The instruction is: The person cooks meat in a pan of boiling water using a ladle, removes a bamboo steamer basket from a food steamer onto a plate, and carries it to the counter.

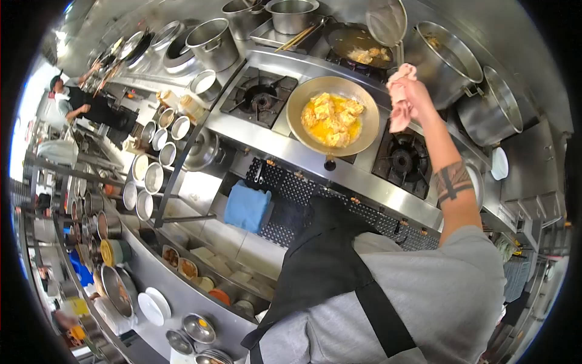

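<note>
My right hand [417, 98] is closed around a pinkish cloth [401, 115], above the back right of the stove. A mesh strainer [387, 21] rises just beyond the hand, and its handle runs down to the cloth. Whether the fingers also grip that handle is hidden. Left of the hand, a wide pan [295, 130] holds golden battered pieces [332, 118] in yellow-orange liquid. Behind it a dark wok [339, 39] contains oil and more fried pieces [367, 56]. My left hand is out of view.
Tall steel pots [445, 57] stand right of the wok. Burner grates [260, 97] flank the pan. Chopsticks [296, 39] lie on a tray at the back. A blue cloth [247, 206] hangs below the stove. Another person [85, 106] works at the far left.
</note>
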Demonstrator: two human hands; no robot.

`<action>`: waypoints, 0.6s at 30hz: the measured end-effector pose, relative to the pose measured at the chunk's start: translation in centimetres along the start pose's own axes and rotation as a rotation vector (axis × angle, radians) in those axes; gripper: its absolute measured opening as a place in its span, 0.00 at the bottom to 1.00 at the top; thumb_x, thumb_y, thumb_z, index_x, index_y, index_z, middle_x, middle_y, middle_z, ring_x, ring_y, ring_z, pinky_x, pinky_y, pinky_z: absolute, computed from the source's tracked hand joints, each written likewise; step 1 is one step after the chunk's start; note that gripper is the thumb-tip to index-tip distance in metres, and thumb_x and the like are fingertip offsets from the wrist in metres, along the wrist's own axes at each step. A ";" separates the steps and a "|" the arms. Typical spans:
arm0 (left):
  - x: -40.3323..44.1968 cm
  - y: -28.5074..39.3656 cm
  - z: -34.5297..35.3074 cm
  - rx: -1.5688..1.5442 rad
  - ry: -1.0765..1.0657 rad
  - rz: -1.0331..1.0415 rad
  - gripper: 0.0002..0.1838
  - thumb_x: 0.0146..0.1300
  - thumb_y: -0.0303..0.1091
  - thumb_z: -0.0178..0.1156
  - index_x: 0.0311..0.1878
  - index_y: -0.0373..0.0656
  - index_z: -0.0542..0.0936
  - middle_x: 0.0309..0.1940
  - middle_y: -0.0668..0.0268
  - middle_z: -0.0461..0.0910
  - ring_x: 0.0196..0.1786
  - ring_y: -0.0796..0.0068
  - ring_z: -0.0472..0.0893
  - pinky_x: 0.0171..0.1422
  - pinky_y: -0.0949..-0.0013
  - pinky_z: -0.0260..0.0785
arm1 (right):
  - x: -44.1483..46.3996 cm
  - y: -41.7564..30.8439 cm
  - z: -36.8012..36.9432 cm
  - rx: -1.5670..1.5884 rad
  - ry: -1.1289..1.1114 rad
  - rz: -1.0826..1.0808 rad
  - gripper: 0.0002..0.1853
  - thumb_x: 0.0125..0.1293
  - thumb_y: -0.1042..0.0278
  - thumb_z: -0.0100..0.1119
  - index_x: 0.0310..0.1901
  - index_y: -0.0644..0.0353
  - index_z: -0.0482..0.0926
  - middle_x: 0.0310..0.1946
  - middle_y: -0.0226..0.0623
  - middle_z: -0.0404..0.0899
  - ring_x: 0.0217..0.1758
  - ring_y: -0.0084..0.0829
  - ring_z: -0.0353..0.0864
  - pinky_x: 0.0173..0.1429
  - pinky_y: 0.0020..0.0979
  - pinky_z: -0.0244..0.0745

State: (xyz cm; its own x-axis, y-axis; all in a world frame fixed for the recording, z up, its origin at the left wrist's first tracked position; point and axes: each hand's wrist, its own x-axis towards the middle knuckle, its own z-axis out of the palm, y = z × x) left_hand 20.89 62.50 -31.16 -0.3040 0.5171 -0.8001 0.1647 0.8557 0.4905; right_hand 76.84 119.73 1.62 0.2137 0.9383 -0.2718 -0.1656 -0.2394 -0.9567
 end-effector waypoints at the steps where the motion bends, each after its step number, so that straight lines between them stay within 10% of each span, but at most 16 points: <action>1: 0.5 1.5 0.1 0.015 -0.014 0.011 0.22 0.70 0.47 0.55 0.54 0.38 0.83 0.48 0.43 0.84 0.53 0.46 0.84 0.56 0.54 0.74 | 1.9 -0.8 -1.3 -0.057 0.093 -0.067 0.07 0.61 0.65 0.64 0.30 0.59 0.79 0.24 0.33 0.81 0.19 0.27 0.77 0.21 0.31 0.72; 12: 3.5 9.4 3.3 0.167 -0.101 -0.042 0.22 0.70 0.47 0.55 0.55 0.38 0.83 0.47 0.44 0.84 0.52 0.47 0.84 0.55 0.55 0.74 | 13.2 -0.9 -5.6 -0.440 0.051 0.116 0.10 0.59 0.67 0.60 0.35 0.67 0.81 0.27 0.40 0.83 0.30 0.33 0.84 0.37 0.32 0.76; 14: 3.8 10.2 3.4 0.184 -0.104 -0.052 0.22 0.70 0.47 0.56 0.55 0.38 0.84 0.47 0.44 0.84 0.52 0.48 0.85 0.55 0.55 0.74 | 15.3 -1.1 -6.5 -1.015 0.333 -0.226 0.16 0.57 0.64 0.61 0.41 0.69 0.82 0.32 0.49 0.85 0.36 0.43 0.87 0.42 0.40 0.78; 18: 4.0 11.5 3.3 0.217 -0.119 -0.068 0.22 0.70 0.47 0.56 0.55 0.38 0.84 0.47 0.44 0.85 0.52 0.48 0.85 0.55 0.55 0.74 | 19.7 -2.4 -11.2 -1.096 0.380 -0.235 0.18 0.55 0.63 0.62 0.43 0.69 0.82 0.35 0.53 0.86 0.38 0.46 0.87 0.45 0.42 0.78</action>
State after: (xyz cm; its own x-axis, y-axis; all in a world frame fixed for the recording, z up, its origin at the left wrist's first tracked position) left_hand 24.66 74.43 -29.88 -0.2106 0.4456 -0.8701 0.3491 0.8657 0.3588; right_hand 92.23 136.03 -2.61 0.4317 0.8979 0.0863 0.7903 -0.3304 -0.5160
